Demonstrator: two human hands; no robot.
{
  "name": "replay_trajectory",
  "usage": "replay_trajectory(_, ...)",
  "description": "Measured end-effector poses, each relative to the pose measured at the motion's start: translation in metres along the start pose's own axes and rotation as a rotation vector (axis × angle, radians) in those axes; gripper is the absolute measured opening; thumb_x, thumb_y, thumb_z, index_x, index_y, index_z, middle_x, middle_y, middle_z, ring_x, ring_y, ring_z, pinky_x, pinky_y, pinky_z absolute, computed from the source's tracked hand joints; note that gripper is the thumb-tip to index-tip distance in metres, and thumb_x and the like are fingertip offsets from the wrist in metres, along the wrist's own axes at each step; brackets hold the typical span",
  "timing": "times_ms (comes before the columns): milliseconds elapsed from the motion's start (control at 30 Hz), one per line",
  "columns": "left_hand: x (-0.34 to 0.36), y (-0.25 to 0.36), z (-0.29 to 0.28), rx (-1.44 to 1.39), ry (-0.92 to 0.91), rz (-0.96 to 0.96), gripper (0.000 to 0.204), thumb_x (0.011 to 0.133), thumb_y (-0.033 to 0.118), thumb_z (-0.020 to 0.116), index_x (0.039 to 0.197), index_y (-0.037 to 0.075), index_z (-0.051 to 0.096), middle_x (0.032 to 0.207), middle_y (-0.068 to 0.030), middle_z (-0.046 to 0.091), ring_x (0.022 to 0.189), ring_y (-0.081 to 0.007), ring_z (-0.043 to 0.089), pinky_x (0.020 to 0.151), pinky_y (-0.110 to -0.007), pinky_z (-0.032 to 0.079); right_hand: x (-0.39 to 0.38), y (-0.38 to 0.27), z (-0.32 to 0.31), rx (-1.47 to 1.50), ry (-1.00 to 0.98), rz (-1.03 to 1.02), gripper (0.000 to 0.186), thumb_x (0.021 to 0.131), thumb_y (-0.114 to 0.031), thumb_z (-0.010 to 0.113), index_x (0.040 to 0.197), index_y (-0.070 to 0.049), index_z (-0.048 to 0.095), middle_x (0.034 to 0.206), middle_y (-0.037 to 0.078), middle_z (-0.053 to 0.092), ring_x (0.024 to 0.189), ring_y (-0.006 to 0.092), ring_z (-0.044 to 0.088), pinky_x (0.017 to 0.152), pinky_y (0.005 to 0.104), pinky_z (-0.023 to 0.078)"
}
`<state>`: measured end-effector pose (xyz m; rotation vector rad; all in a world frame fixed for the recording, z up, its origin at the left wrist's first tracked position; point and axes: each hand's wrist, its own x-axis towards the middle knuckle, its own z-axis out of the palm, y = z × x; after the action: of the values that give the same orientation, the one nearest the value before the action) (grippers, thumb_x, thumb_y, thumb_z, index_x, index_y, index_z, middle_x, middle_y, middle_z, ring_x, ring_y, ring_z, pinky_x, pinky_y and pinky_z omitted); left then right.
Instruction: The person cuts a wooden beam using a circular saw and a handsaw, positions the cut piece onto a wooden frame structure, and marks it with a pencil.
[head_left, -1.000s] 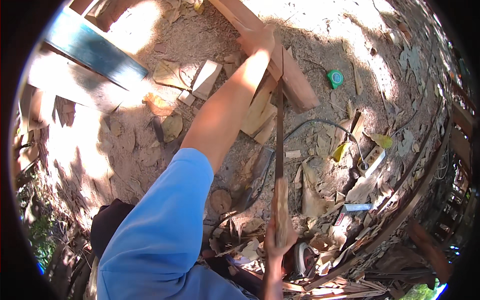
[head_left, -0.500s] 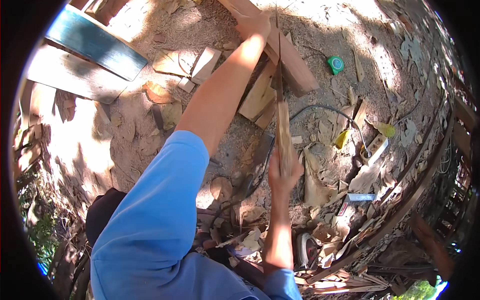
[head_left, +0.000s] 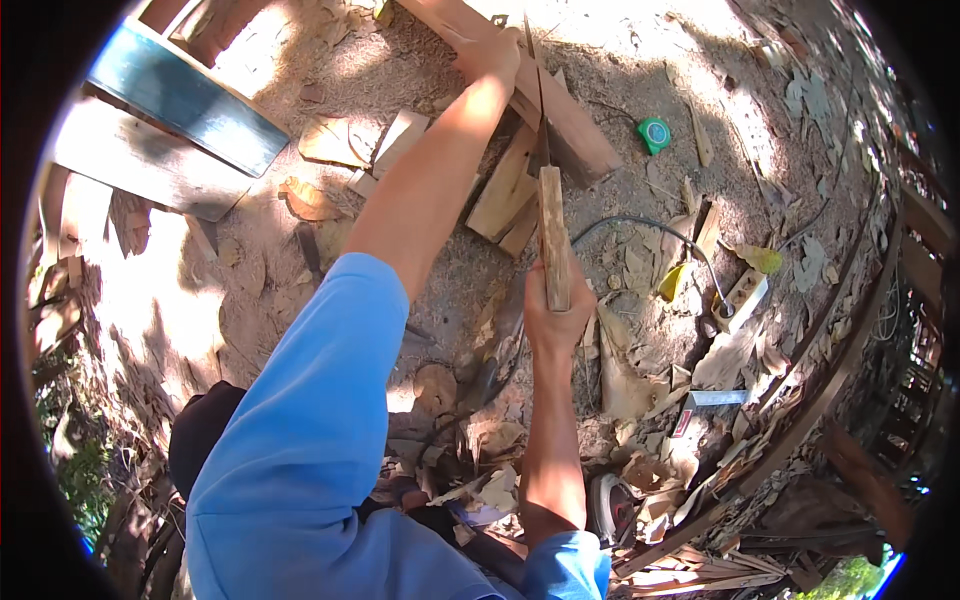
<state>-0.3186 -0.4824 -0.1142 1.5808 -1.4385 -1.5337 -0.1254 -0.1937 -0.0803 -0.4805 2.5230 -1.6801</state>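
My left hand (head_left: 490, 58) grips a long reddish wooden plank (head_left: 575, 135) that lies diagonally at the upper middle, near cut wood pieces (head_left: 500, 180). My right hand (head_left: 556, 300) is closed round the wooden handle (head_left: 553, 220) of a hand saw, whose long thin dark blade (head_left: 540, 110) lies across the plank just right of my left hand. The saw points up and away from me. Both forearms reach in from below, the left in a blue sleeve. The far edge of my left hand's fingers is hard to make out.
A green tape measure (head_left: 654, 135), a power strip (head_left: 742, 300) with a black cord (head_left: 640, 220), a metal try square (head_left: 715, 398) and dry leaves (head_left: 310, 200) lie on the dirt ground (head_left: 260, 320). Dark and pale boards (head_left: 190, 95) stand at the upper left, wood scraps along the right rim.
The saw and my right hand have pushed up along the blade's line, away from me, across the plank. My left hand stays on the plank, shifting slightly up and left in view.
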Motion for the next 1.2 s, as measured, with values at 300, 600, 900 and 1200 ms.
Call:
replay_trajectory(300,-0.007,0.003,0.001,0.081,-0.036,-0.044,0.119,0.077,0.022,0.081,0.163,0.023,-0.001,0.148,-0.0359,0.033,0.128,-0.0545,0.049,0.108,-0.059,0.044,-0.062,-0.013,-0.046,-0.058,-0.07,0.067,0.038,0.089,0.001,0.061,0.127,0.007,0.065,0.105,0.014,0.075,0.091,0.0153,0.068,0.084,0.0295,0.053)
replay_trajectory(600,-0.039,0.011,-0.01,0.007,-0.064,0.052,0.117,0.08,0.022,0.077,0.163,0.022,-0.005,0.148,-0.0404,0.029,0.124,-0.053,0.053,0.106,-0.057,0.046,-0.074,-0.016,-0.044,0.006,-0.065,0.208,0.048,0.085,-0.001,0.064,0.133,0.005,0.063,0.085,0.01,0.074,0.074,0.0138,0.068,0.07,0.029,0.054)
replay_trajectory(900,-0.033,0.029,0.0,-0.075,-0.033,-0.028,0.117,0.076,0.018,0.08,0.163,0.023,0.002,0.139,-0.0376,0.04,0.116,-0.0474,0.061,0.101,-0.052,0.053,-0.016,-0.007,-0.027,-0.151,-0.179,0.138,0.047,0.086,-0.002,0.064,0.132,0.007,0.061,0.089,0.013,0.075,0.074,0.0178,0.07,0.073,0.0326,0.057)
replay_trajectory(1200,0.009,0.004,0.004,-0.083,-0.003,0.136,0.118,0.078,0.022,0.081,0.163,0.019,-0.001,0.144,-0.038,0.042,0.126,-0.0483,0.055,0.11,-0.052,0.046,-0.005,0.004,-0.011,-0.089,-0.179,0.129,0.052,0.084,-0.001,0.066,0.135,0.007,0.059,0.092,0.015,0.075,0.075,0.0207,0.072,0.071,0.0333,0.057)
